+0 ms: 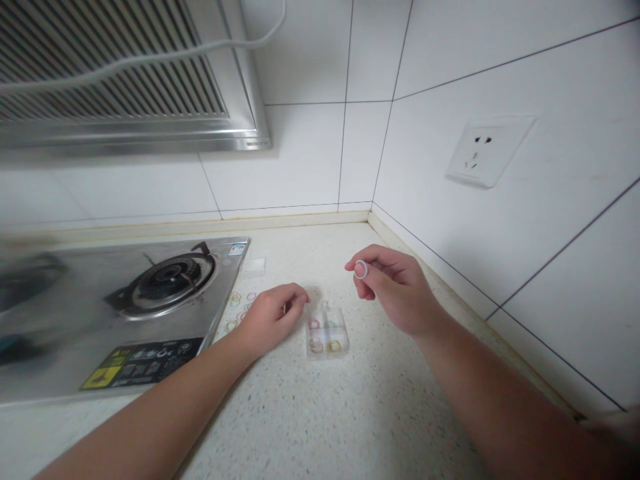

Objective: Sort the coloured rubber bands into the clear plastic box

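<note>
My right hand (393, 283) is raised over the counter, right of the clear box, with a small white ring (361, 269) at its thumb and fingertips. Low over the counter, to the left of the box, is my left hand (273, 317); its fingers are curled in and nothing shows in them. The clear plastic box (327, 357) lies between my hands, split into compartments. Several thin coloured rings sit inside it, among them a red ring (313, 324) and a yellow ring (334, 346). More coloured rings (232, 325) lie loose beside my left hand, partly hidden by it.
A steel gas stove (220, 293) with a black burner (173, 277) borders the counter (320, 413) on the left. Behind my left hand lies a small clear, flat piece (254, 267). Above hang a range hood (250, 127) and a white cable (200, 50). The tiled right wall carries a socket (487, 152).
</note>
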Available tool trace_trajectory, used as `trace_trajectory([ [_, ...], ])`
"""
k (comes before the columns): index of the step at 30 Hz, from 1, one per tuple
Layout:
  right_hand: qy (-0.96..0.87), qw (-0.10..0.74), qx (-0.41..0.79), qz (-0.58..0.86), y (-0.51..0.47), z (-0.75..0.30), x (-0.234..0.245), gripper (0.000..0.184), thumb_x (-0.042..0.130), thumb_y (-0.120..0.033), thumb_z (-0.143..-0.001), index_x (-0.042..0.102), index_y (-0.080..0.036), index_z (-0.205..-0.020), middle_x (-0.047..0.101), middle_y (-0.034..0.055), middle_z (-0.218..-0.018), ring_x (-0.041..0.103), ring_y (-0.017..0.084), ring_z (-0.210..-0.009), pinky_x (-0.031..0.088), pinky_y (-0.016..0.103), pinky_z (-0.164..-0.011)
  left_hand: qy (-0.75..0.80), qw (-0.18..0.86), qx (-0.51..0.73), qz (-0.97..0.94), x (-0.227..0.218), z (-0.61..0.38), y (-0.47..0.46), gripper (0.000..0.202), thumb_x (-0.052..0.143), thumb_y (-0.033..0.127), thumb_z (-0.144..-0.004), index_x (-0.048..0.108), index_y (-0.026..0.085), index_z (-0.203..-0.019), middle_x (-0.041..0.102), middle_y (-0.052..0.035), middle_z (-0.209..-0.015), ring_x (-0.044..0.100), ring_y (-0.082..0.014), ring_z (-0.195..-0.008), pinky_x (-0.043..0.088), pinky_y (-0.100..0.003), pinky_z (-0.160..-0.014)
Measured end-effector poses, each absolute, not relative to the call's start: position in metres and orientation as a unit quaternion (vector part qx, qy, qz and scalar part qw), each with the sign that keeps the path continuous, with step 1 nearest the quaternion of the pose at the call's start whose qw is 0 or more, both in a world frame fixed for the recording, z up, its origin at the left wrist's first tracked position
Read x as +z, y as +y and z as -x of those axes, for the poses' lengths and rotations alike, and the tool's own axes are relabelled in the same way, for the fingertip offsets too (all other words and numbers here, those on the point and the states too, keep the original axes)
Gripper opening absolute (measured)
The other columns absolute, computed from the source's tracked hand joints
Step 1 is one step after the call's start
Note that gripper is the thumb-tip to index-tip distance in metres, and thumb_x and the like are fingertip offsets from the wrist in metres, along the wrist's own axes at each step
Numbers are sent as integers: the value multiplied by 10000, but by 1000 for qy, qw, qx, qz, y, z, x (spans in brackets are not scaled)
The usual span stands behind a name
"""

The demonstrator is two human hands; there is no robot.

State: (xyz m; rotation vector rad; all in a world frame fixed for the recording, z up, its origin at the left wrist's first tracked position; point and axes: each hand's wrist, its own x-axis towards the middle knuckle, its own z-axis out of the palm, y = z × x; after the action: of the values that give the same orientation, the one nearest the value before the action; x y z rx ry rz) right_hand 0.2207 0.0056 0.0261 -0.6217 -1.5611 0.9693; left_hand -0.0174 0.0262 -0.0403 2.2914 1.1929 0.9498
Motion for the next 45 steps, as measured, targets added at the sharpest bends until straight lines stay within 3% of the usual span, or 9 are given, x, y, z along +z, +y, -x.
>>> trace_trajectory([
  [35, -670, 561, 402, 272, 3, -218, 28, 140, 693, -320, -918, 721, -190, -876, 606, -33, -577, 511, 74, -495, 417, 202, -463, 425, 176, 327, -826, -37, 17, 23, 220, 492, 242, -957, 700, 177, -925, 679, -12, -763, 574, -135, -666, 401, -261, -646],
  [45, -679, 533, 438, 253, 0, -218, 29, 86, 698, -264, -922, 722, -184, -901, 749, 30, -766, 646, 83, -590, 455, 173, -481, 419, 172, 324, -831, -36, 16, 23, 214, 487, 228, -957, 691, 171, -923, 674, -12, -769, 565, -131, -668, 396, -259, -649],
])
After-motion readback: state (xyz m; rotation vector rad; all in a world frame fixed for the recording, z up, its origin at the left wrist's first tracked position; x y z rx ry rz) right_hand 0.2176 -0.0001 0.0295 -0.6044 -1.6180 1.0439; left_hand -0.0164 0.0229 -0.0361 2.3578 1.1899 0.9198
